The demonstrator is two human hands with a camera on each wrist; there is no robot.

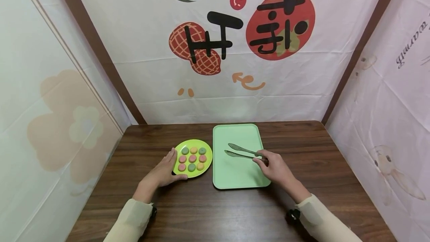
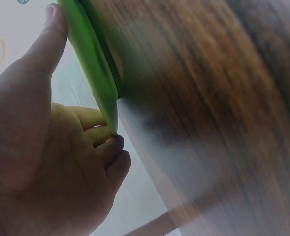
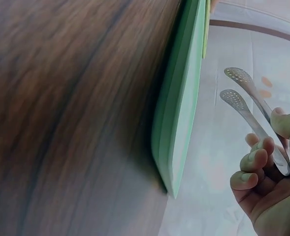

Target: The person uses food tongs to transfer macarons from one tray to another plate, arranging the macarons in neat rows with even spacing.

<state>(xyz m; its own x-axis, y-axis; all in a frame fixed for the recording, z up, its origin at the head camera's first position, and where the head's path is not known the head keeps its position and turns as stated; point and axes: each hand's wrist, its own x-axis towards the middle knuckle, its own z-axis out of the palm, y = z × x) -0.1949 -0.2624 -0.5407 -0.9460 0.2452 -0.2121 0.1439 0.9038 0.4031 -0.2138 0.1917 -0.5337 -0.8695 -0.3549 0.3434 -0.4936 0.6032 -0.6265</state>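
On the left of the table, a yellow-green plate bears several small macarons in pink, green and yellow, set out in rows. My left hand rests against its left rim, thumb and fingers spread along the edge; the left wrist view shows the fingertips right at the plate's rim. With thumb and fingers my right hand holds metal tongs, their perforated tips apart with nothing between them. The tongs hang over a light green tray and point left, toward the plate.
The plate and tray stand side by side on the dark wood table, the tray's long side running front to back. A printed white cloth hangs behind the table, with more cloth at both sides.
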